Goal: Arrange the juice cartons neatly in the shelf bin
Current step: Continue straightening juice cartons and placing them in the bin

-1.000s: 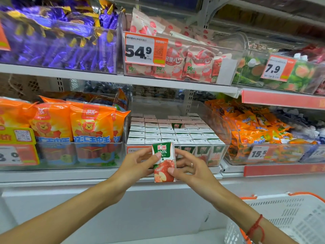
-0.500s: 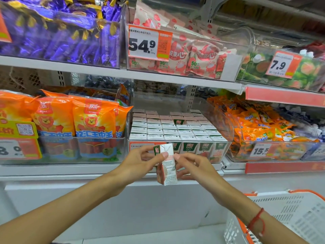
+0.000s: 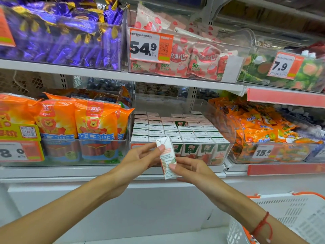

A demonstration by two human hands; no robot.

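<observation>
Right now the juice carton (image 3: pixel 167 159) is in both my hands, in the air just in front of the front wall of the shelf bin (image 3: pixel 226 156), leaning a little with its printed side panel turned toward me. My left hand (image 3: pixel 140 160) pinches it near the top, thumb on the near face and fingers curled behind; my right hand (image 3: pixel 190 169) pinches it near the lower edge, thumb tip on the same face. Neither hand is free.

It looks small and light, I judge, a stiff paper box with slick printed faces. I expect the flat panels would give if squeezed hard, so the safer hold is across 2 opposite faces close to the folded edges, where the board is stiffest, with light pressure only.

Behind it, the clear bin on the middle shelf is packed with upright cartons (image 3: pixel 172 129) in tidy rows, white tops up. I see 1 green-fronted carton (image 3: pixel 179 123) near the back sitting lower than the rest, which may mark a gap. I cannot tell whether there is room at the front left corner, since my hands cover it.

Orange sausage bags (image 3: pixel 95 120) fill the bin to the left, orange snack packets (image 3: pixel 260 127) the one to the right, and a white basket (image 3: pixel 288 217) sits low on my right.
</observation>
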